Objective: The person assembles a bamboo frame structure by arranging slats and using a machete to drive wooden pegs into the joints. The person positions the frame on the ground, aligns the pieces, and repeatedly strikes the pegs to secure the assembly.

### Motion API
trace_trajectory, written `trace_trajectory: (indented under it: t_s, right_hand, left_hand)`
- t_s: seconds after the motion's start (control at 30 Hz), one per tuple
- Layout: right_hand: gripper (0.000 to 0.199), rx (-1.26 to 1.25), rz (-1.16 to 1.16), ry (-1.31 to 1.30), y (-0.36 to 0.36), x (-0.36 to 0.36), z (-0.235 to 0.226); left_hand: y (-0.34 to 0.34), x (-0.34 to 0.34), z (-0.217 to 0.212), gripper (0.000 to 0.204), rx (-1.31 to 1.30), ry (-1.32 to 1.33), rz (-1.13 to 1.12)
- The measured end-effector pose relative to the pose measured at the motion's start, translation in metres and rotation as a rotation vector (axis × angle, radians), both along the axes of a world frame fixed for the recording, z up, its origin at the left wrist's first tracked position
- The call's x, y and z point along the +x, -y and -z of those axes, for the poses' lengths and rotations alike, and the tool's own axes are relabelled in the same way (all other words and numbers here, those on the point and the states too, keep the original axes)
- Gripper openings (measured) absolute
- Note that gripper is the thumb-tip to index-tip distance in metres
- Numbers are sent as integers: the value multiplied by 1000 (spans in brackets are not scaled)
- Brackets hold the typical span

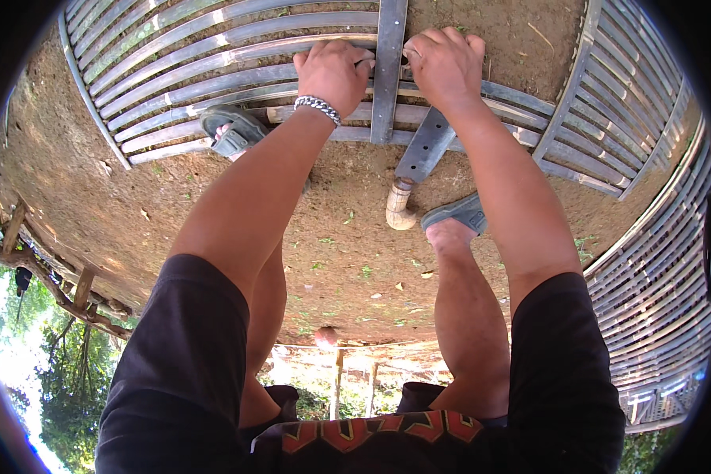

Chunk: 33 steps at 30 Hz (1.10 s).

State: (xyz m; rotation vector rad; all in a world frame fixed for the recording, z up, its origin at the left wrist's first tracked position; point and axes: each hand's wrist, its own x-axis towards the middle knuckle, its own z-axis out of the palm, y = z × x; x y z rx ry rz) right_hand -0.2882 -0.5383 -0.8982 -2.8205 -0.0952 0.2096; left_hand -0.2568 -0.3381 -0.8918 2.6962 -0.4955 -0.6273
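Observation:
A flat panel of bamboo slats [213, 67] lies before me, with a dark upright strip [387, 79] crossing its middle. My left hand [336, 75], with a chain bracelet at the wrist, is closed on a bamboo slat just left of that strip. Close against the strip's right side, my right hand [448, 69] has its fingers curled in a pinch; what they hold is hidden. Below the right hand a broad blade with holes [425, 146] rests over the panel's near slats, its bent wooden handle [400, 204] on the soil.
My sandalled feet stand at the panel's near edge, the left sandal [237, 130] touching the slats and the right sandal [458, 213] beside the handle. Another slatted section [608, 103] fans out on the right. A curved bamboo structure [656, 300] stands at far right.

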Motion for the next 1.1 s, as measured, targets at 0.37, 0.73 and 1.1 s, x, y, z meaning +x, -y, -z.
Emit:
trace_trajectory:
  t_s: [0.37, 0.73, 1.1]
  right_hand:
    - [18, 15, 57, -78, 10, 7, -6]
    - [23, 227, 379, -180, 18, -30, -21]
    - [26, 593, 969, -260, -5, -93, -57]
  left_hand:
    - [6, 4, -4, 18, 68, 48, 49]
    - [-6, 27, -4, 16, 123, 86, 10]
    - [-82, 68, -42, 23, -344, 269, -1101]
